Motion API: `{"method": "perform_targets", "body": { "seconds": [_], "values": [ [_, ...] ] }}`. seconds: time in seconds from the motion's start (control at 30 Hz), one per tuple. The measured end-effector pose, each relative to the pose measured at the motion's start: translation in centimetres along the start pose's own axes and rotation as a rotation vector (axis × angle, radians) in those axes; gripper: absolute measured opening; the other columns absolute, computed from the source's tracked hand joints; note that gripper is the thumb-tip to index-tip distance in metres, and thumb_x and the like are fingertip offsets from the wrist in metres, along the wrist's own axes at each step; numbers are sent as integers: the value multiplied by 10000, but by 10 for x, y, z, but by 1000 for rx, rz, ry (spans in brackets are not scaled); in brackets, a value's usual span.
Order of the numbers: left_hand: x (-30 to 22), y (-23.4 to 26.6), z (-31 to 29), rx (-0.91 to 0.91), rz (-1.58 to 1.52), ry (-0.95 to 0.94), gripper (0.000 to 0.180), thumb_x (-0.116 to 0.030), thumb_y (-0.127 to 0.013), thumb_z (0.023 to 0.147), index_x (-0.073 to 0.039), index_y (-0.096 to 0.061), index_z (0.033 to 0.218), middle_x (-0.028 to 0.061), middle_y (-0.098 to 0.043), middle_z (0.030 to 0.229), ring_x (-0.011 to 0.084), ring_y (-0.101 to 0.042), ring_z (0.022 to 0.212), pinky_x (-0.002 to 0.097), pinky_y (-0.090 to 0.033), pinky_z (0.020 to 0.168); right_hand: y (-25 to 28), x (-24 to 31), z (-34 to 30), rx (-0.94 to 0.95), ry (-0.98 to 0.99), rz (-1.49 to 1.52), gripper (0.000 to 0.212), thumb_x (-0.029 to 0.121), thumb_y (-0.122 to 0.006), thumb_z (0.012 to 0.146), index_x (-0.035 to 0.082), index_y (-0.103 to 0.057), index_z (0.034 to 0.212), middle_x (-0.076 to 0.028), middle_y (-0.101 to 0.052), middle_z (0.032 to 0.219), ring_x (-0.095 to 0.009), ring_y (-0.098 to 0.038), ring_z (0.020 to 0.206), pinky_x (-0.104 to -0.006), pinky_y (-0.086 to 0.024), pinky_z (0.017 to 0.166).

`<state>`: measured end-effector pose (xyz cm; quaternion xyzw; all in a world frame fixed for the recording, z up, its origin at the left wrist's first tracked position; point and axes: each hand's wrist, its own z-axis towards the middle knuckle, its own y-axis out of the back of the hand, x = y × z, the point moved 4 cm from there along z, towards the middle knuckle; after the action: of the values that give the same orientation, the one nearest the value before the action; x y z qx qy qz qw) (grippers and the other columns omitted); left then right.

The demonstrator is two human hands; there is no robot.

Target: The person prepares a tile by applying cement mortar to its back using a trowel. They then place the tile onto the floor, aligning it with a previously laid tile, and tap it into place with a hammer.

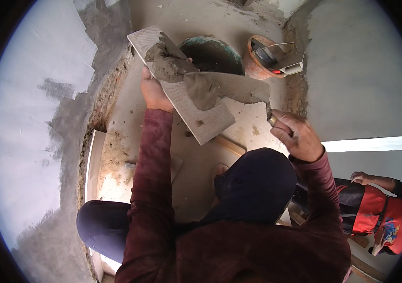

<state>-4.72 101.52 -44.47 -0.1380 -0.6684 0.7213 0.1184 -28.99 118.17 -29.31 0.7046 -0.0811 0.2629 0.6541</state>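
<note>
My left hand point(156, 95) grips a long pale tile point(208, 123) by its left edge, fingers wrapped underneath, and holds it tilted above the floor. A thick heap of grey mortar point(167, 63) lies on the tile's upper part. In my right hand point(301, 137) is the handle of a trowel, closed in the fingers. The broad trowel blade point(246, 87) reaches left over the tile's middle, with a lump of wet mortar point(203, 89) at its front end. Whether the blade touches the tile, I cannot tell.
Beyond the tile stands a round basin point(235, 56) of dark mortar. Beside it, an orange bucket point(253, 70) holds tools. A wooden strip point(230, 145) lies below the tile. Rough plastered wall point(69, 127) rises at left. A person in red and black point(373, 207) is at right.
</note>
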Motion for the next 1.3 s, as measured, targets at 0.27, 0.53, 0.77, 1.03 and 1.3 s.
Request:
{"method": "perform_targets", "body": {
  "seconds": [0.27, 0.53, 0.77, 1.03, 1.3],
  "values": [
    [8, -22, -13, -37, 40, 52, 663, -504, -248, 932, -21, -386, 1365, 291, -467, 1290, 431, -497, 1130, 574, -369, 993, -13, -21, -25, -296, 75, -61, 400, 82, -691, 786, -55, -573, 1144, -152, -595, 770, -292, -611, 722, -341, -492, 681],
    [1, -38, -21, -22, 106, 74, 668, -510, -260, 914, -44, -390, 1374, 293, -471, 1287, 442, -488, 1139, 592, -353, 999, -70, -60, -32, -523, 293, 4, 400, -19, -756, 681, 0, -587, 1043, -144, -580, 878, -281, -595, 732, -339, -492, 638],
    [-6, -36, -28, 33, 149, 98, 704, -513, -324, 890, -39, -326, 1411, 294, -432, 1337, 475, -466, 1163, 595, -358, 1001, -75, -99, -44, -477, 306, -74, 364, -31, -720, 697, 7, -589, 1034, -142, -590, 889, -290, -596, 773, -341, -491, 657],
    [-18, -31, -46, 81, 63, 36, 694, -534, -320, 917, -59, -306, 1423, 296, -436, 1328, 440, -476, 1175, 572, -392, 986, 0, -81, 74, -277, 166, -640, 248, 135, -636, 794, 72, -650, 1034, -111, -630, 826, -286, -644, 760, -427, -508, 691],
    [-28, -25, -67, -105, 157, 23, 637, -502, -268, 964, -37, -350, 1391, 274, -453, 1319, 406, -503, 1155, 548, -419, 959, -75, -68, 235, 532, -109, -1024, 224, 184, -550, 826, 74, -710, 938, -161, -672, 1030, -305, -629, 1025, -426, -507, 825]
  ]
}}
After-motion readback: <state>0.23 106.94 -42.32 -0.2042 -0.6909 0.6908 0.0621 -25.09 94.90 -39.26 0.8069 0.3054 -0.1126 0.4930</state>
